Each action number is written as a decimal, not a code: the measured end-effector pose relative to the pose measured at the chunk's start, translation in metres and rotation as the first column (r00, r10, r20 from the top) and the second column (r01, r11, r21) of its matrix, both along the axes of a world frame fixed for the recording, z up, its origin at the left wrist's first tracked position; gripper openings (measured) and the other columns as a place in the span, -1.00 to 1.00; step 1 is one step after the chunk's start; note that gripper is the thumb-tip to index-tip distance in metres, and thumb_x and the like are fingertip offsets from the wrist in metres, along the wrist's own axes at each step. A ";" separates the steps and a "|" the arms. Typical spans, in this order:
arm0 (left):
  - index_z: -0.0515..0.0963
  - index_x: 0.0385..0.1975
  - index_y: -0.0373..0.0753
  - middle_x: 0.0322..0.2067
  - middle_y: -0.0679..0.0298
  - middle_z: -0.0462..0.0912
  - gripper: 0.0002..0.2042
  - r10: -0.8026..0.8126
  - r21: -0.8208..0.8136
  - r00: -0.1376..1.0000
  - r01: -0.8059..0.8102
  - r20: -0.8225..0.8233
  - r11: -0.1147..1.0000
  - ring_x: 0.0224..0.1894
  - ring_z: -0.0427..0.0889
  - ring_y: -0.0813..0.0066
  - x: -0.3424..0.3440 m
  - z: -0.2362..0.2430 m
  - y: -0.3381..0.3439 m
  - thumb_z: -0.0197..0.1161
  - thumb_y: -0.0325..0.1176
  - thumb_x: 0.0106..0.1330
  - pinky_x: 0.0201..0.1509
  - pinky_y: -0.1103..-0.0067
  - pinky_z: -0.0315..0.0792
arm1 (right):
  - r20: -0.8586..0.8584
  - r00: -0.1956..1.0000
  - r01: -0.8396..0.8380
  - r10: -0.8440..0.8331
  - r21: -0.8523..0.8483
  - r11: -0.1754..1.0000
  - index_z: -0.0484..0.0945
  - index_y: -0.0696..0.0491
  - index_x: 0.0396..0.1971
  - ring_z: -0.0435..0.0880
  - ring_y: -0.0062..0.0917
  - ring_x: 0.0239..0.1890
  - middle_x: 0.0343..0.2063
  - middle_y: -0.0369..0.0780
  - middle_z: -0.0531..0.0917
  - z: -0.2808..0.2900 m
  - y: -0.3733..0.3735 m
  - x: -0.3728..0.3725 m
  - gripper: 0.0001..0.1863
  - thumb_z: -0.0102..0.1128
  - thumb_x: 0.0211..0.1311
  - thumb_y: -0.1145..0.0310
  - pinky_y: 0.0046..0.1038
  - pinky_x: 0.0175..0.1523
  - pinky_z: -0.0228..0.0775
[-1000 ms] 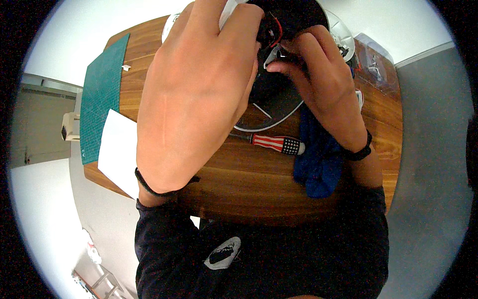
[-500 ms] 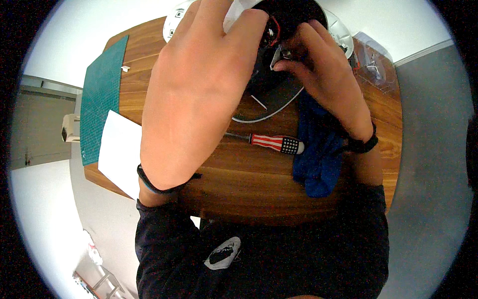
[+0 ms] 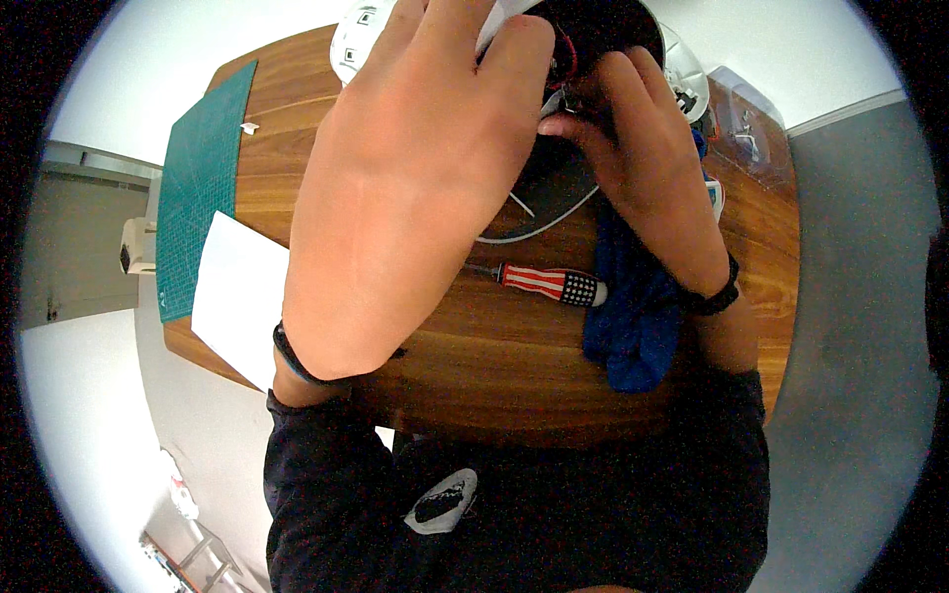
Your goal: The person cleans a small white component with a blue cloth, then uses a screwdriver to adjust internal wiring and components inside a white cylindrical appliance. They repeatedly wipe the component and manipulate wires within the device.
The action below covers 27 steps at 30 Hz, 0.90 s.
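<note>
A round black housing (image 3: pixel 608 30) with a pale rim lies at the far side of the table, with a red wire (image 3: pixel 567 59) inside it. My left hand (image 3: pixel 415 178) reaches over its left side, fingers bent around a pale piece. The fingertips run off the top edge, so what they grip stays hidden. From the right, my right hand (image 3: pixel 647 158) leans in with thumb and forefinger pinched at a small silvery piece (image 3: pixel 556 102) near the wire. Below both hands rests a screwdriver (image 3: pixel 549 284) with a striped and starred handle, touched by neither.
A dark blue cloth (image 3: pixel 633 336) lies under my right forearm. At left are a green cutting mat (image 3: pixel 203 188), a white sheet (image 3: pixel 237 296) and a small white part (image 3: pixel 250 127). A clear plastic box (image 3: pixel 746 124) stands at the far right of the wooden table (image 3: pixel 474 385).
The view has shifted slightly. My left hand sits a little further right, closer to the right hand. The right hand keeps its pinch, its fingers moved slightly around the silvery piece.
</note>
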<state>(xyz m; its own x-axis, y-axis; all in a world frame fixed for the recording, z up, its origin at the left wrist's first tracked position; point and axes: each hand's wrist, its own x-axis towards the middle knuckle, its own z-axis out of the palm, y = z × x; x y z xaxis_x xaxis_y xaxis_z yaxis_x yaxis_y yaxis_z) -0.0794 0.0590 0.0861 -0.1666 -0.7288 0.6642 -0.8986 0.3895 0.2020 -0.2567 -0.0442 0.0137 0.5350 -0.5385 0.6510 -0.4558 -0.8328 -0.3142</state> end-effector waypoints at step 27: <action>0.58 -0.04 -0.35 0.02 0.02 0.67 -0.80 -0.046 -0.006 0.999 0.046 -0.024 0.999 -0.07 0.79 0.17 0.002 -0.003 0.000 0.29 -0.59 0.37 -0.04 0.39 0.74 | -0.132 0.955 -0.277 0.267 -0.058 0.959 0.65 0.10 -0.16 0.71 -0.12 -0.08 -0.08 -0.12 0.64 0.008 -0.015 -0.013 -0.78 0.35 0.18 0.46 -0.27 -0.03 0.63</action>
